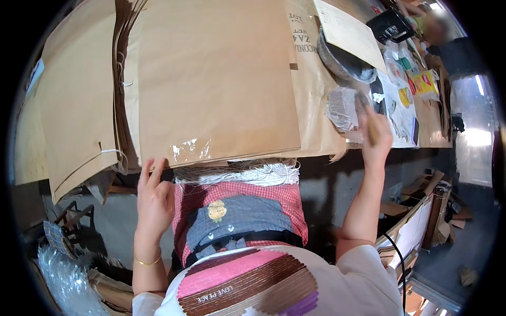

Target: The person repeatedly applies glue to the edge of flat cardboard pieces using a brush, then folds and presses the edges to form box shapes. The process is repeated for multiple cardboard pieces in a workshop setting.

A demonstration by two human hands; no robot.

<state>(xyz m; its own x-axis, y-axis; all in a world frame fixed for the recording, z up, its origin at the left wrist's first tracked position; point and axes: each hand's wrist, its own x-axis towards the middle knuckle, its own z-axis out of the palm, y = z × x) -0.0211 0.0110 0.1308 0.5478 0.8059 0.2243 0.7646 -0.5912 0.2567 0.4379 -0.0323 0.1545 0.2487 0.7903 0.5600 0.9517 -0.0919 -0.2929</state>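
My right hand (378, 131) is closed around the wooden handle of a brush (373, 131), whose dark head points away from me. Beside that head lies a pale block wrapped in clear plastic (342, 109). In front of me a stack of brown paper sheets (221, 73) reaches the table's near edge, with a shiny wet patch on its top sheet. My left hand (155, 195) is at the stack's near left corner, two fingers stretched out to the paper's edge and nothing seen held.
A round basin (337, 60) stands at the right under a pale board (352, 34). Another paper stack (79, 89), tied with white string, lies at the left. White strings (242, 174) hang below the near edge. Another person (419, 23) is at the far right, beyond a black container (390, 26).
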